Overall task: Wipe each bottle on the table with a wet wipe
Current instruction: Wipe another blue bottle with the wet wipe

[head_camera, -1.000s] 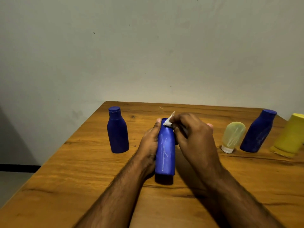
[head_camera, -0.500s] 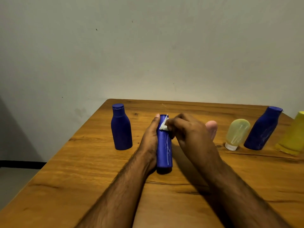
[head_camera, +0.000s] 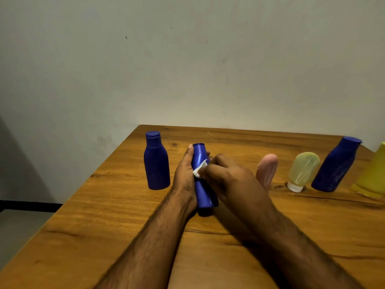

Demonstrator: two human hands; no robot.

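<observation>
The left hand (head_camera: 184, 176) is wrapped around a slim blue bottle (head_camera: 201, 184) standing on the wooden table (head_camera: 104, 215), while the right hand (head_camera: 227, 178) pinches a white wet wipe (head_camera: 199, 168) against the bottle's upper side. Left of the left hand stands another blue bottle (head_camera: 156, 161); right of the right hand stand a pink bottle (head_camera: 267, 170), a pale yellow bottle (head_camera: 303, 171), a tilted blue bottle (head_camera: 335, 164) and a yellow bottle (head_camera: 373, 180)
</observation>
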